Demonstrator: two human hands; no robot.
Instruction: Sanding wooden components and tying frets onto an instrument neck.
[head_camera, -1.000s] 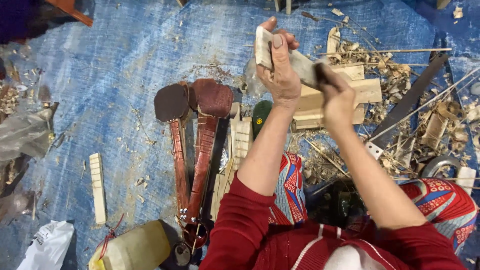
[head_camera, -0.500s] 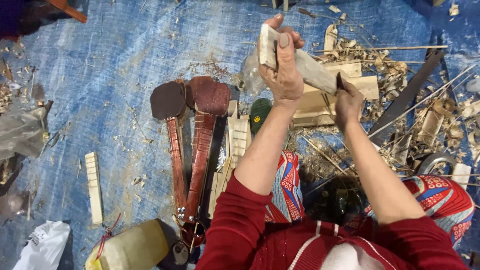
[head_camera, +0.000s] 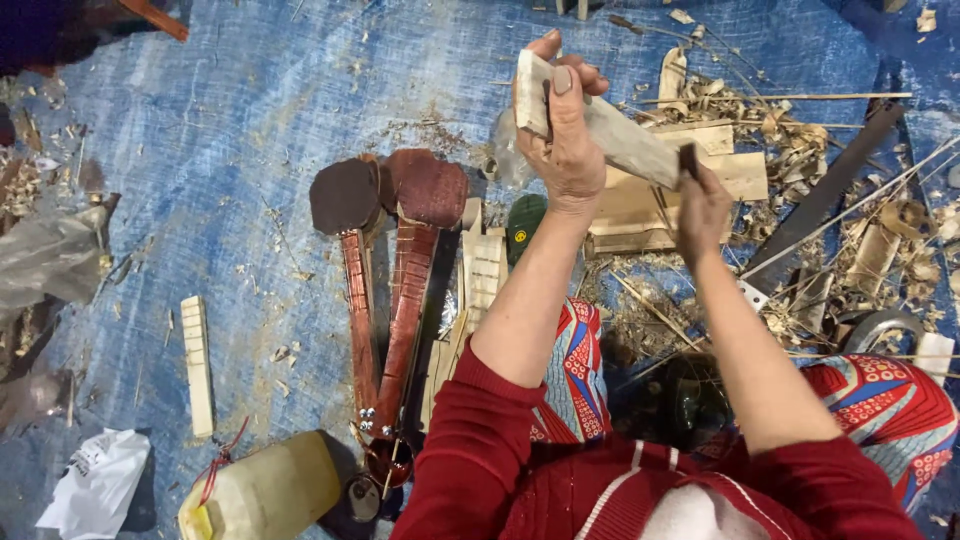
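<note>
1. Two bare hands work one pale wooden stick (head_camera: 610, 125), held up over a blue tarp (head_camera: 250, 130). It sits at about 1 o'clock in my view and slants down toward 4 o'clock.
2. I judge the stick stiff, light and rough enough not to slip. Its thick upper end looks like the safest place to hold it.
3. My left hand (head_camera: 568, 140) is wrapped tightly around that upper end, the thumb pressed flat on the front. The forearm rises from 6 o'clock.
4. My right hand (head_camera: 705, 200) is curled closed at the stick's lower end around something dark and small. I cannot tell what it is.
5. Wood shavings (head_camera: 800, 150) lie at 3 o'clock. Two red-brown instrument necks (head_camera: 400, 270) lie at 9 o'clock.
</note>
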